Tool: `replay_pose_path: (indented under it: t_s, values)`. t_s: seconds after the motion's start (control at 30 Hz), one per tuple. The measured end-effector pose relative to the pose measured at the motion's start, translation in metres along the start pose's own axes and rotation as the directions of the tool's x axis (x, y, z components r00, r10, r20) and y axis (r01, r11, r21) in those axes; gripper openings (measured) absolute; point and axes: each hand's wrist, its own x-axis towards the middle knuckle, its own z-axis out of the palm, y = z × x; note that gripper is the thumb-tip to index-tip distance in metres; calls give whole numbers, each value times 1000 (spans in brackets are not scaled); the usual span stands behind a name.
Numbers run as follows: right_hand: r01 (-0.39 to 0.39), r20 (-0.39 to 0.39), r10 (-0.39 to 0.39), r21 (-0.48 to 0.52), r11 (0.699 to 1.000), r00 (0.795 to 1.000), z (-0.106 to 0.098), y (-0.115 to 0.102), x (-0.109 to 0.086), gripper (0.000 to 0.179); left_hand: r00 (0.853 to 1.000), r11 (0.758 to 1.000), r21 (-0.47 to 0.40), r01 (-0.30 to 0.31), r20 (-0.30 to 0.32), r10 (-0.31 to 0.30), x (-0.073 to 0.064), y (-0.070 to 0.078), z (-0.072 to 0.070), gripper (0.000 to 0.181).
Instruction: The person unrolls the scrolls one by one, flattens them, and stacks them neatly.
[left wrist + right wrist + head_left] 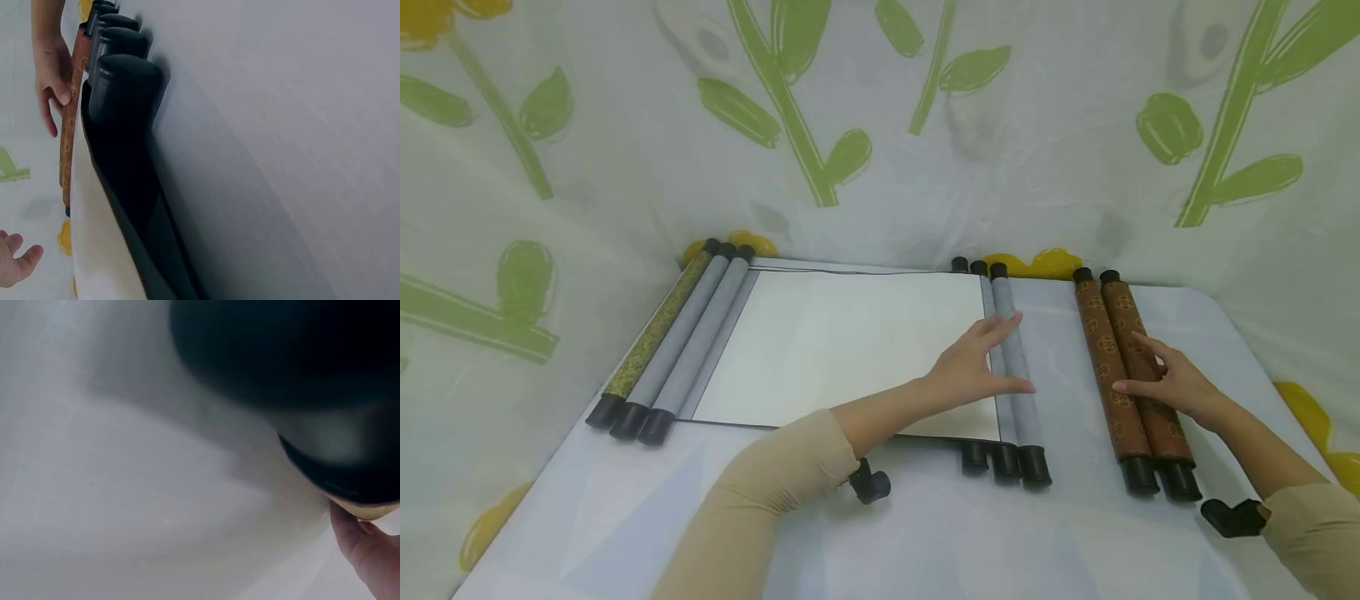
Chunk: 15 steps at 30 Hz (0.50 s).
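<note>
In the head view my left hand (pixel 973 362) reaches over the right side of an unrolled white scroll (pixel 842 350), thumb and fingers spread around its grey right-hand roller (pixel 1015 342). Nothing is gripped in it. In the left wrist view only some of its fingertips (pixel 19 256) show at the lower left. My right hand (pixel 1180 383) lies over two rolled brown patterned scrolls (pixel 1108 367) with black end caps, its thumb and forefinger extended across the right one. The right wrist view has part of that hand (pixel 372 556) beside a scroll end.
Grey rollers and a yellow-green patterned roll (pixel 658 333) lie side by side at the left. Black end caps (pixel 973 458) of more rollers poke out below the sheet's right side. A leaf-printed curtain (pixel 925 200) hangs behind the pale table (pixel 925 542).
</note>
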Motion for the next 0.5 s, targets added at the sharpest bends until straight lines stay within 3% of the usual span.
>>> replay_pose_path:
  t_s: [0.23, 0.4, 0.5]
  values:
    - [-18, -7, 18, -5, 1000, 1000, 2, 0, -1, 98, 999, 999, -29, 17, 38, -16, 18, 6, 40, 94]
    - [-34, 0, 34, -29, 999, 999, 3, -2, 5, 100, 1000, 1000, 28, 2, 5, -2, 37, 17, 54, 94]
    - [-45, 12, 45, -35, 998, 999, 2, -3, 7, 101, 999, 997, 62, 45, -10, -44, 47, 24, 60, 94]
